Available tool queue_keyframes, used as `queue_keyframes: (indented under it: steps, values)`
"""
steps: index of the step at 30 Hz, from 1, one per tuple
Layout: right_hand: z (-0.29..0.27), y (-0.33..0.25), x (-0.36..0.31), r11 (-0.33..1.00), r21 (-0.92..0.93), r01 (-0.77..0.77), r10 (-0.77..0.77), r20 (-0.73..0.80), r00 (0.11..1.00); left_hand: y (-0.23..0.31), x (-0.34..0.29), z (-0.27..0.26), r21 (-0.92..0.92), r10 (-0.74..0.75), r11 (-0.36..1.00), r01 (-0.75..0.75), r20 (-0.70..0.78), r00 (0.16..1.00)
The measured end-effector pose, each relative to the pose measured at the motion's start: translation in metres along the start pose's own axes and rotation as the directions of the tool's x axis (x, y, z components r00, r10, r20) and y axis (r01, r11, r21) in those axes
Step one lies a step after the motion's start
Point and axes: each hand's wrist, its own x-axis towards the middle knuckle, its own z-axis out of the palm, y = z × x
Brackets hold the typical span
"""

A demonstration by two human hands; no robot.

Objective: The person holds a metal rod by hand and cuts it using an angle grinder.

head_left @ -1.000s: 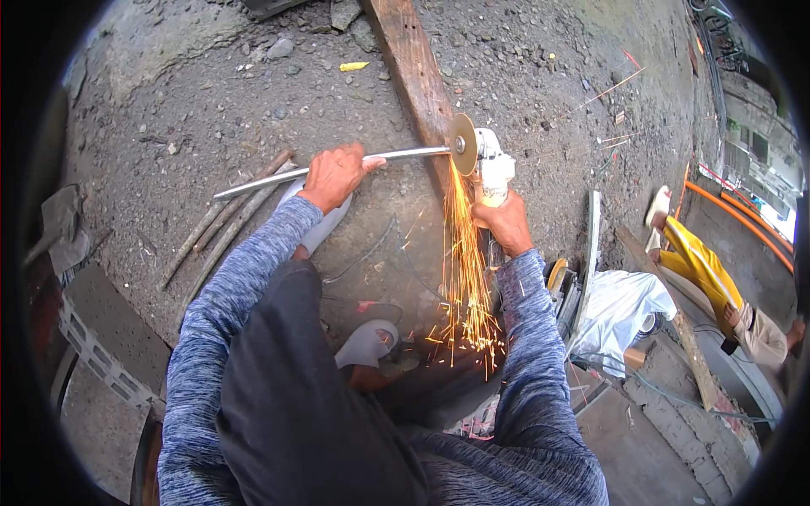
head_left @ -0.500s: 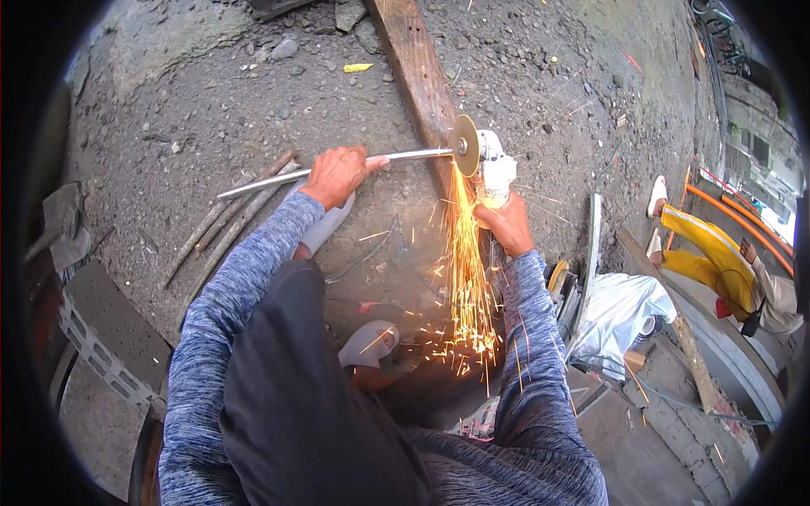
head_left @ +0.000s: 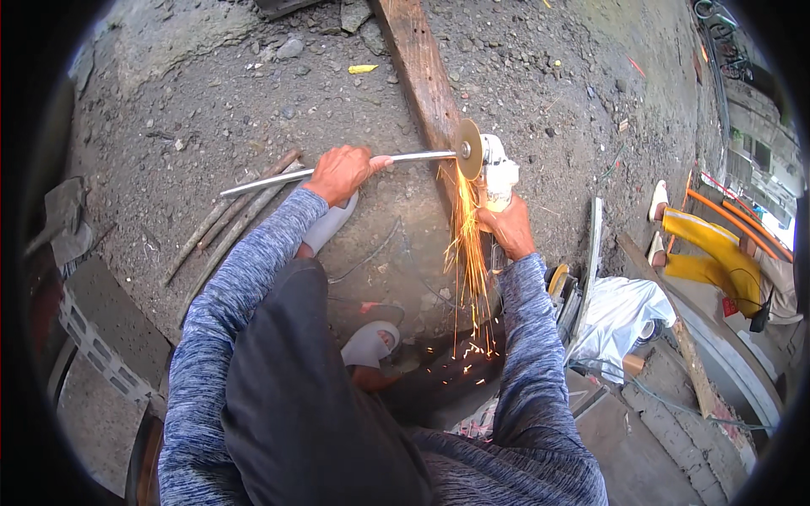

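My left hand (head_left: 342,173) is closed over a thin metal rod (head_left: 268,182), its thumb stretched along the rod toward the right. The rod's right end meets the cutting disc (head_left: 470,149) of a white angle grinder (head_left: 501,174), over a dark wooden beam (head_left: 428,84). Wrapped round the grinder's body is my right hand (head_left: 509,228). Orange sparks (head_left: 468,228) stream down from the disc toward my legs. The part of the grinder under my right hand is hidden.
Several wooden sticks (head_left: 228,221) lie on the ground by my left forearm. Hollow concrete blocks (head_left: 114,333) stand at the left. To the right are a metal bar (head_left: 594,240), a white sheet (head_left: 620,320), orange pipes (head_left: 730,215) and another person in yellow trousers (head_left: 709,244).
The spark stream has become thinner and sparser. The disc and grinder have shifted very slightly right and down in the picture. Both hands keep their hold.
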Motion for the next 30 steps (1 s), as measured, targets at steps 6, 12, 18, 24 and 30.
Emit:
queue_keyframes:
  steps: [6, 12, 18, 24, 30]
  values:
    - [0.002, 0.012, 0.001, 0.993, 0.076, 0.089, -0.088, -0.016, 0.996, -0.002, 0.002, 0.0, -0.008, -0.001, 1.0, 0.001, 0.022, 1.0]
    - [0.003, 0.01, 0.002, 0.999, -0.049, -0.001, -0.001, -0.044, 0.999, -0.002, 0.002, -0.005, -0.05, -0.007, 0.999, 0.011, 0.082, 0.997]
    - [0.003, 0.002, -0.012, 0.977, 0.211, -0.005, 0.021, -0.072, 0.997, -0.006, 0.001, -0.008, -0.093, 0.059, 0.994, -0.053, 0.065, 0.996]
    - [-0.008, -0.005, -0.018, 0.996, 0.09, 0.03, -0.021, -0.095, 0.995, -0.005, -0.001, -0.005, -0.15, 0.03, 0.988, -0.041, -0.076, 0.997]
    - [-0.005, -0.008, -0.013, 1.0, 0.028, 0.005, -0.003, -0.087, 0.996, -0.002, 0.008, -0.006, -0.094, -0.057, 0.994, 0.051, -0.061, 0.997]
